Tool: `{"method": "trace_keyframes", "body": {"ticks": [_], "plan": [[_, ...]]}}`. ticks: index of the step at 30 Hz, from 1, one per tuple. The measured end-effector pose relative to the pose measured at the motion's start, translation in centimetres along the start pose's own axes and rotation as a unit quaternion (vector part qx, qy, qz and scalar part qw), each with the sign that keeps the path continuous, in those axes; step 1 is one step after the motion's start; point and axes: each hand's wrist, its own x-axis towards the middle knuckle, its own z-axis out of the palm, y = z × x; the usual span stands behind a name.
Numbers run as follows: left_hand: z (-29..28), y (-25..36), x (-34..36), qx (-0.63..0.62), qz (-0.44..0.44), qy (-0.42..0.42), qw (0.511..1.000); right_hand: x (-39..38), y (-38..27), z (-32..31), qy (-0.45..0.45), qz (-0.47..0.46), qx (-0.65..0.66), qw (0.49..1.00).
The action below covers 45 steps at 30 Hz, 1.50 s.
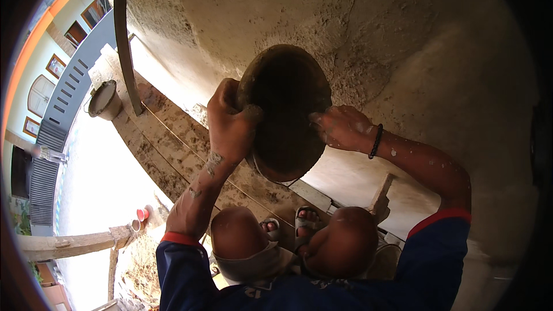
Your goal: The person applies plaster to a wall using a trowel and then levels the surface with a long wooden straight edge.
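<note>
My left hand (pixel 230 121) grips the left rim of a dark, mud-smeared bucket (pixel 285 144), tilted with its open mouth toward me, its thumb reaching over the edge. On the opposite rim, my right hand (pixel 341 126) is closed, fingertips partly inside the shadowed mouth. Behind the bucket rises a rough plastered wall (pixel 259 6). Below it my bent knees and sandalled feet rest over a dirty plank platform (pixel 173 161). The inside of the bucket is too dark to make out.
A second bucket (pixel 105 99) with grey contents stands toward the platform's far left end, beside a curved-looking upright bar (pixel 124 40). A wooden beam (pixel 75 243) crosses lower left, near small red containers (pixel 142 214). Beyond lie a pale street, a grey gate (pixel 75 75) and buildings.
</note>
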Motion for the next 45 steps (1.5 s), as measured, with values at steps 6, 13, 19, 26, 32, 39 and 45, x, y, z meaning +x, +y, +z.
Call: {"method": "trace_keyframes", "body": {"ticks": [6,13,19,26,32,39,45], "plan": [[0.5,0.2,0.2,0.008,-0.075,0.005,0.997,-1.6,-0.7,1.4,0.086,-0.004,0.082,0.993],[0.2,0.4,0.9,-0.026,-0.026,0.019,0.999,-4.3,-0.1,-3.5,0.126,0.049,0.009,0.991],[0.6,1.6,2.0,-0.071,-0.048,0.013,0.996,-7.8,-1.7,-10.7,0.148,0.064,0.011,0.987],[1.9,6.0,3.9,-0.079,-0.084,0.035,0.993,-13.2,-6.3,-23.3,0.068,0.071,0.068,0.993],[2.9,7.7,3.8,-0.085,-0.157,0.03,0.983,-11.3,-1.9,-30.4,0.093,0.171,0.019,0.981],[4.4,12.1,4.8,-0.05,-0.171,0.015,0.984,-20.2,-5.6,-41.4,0.338,0.299,-0.078,0.889],[6.3,21.0,6.2,0.063,-0.169,-0.007,0.984,-17.7,-7.4,-32.9,-0.018,0.163,0.009,0.986]]}}
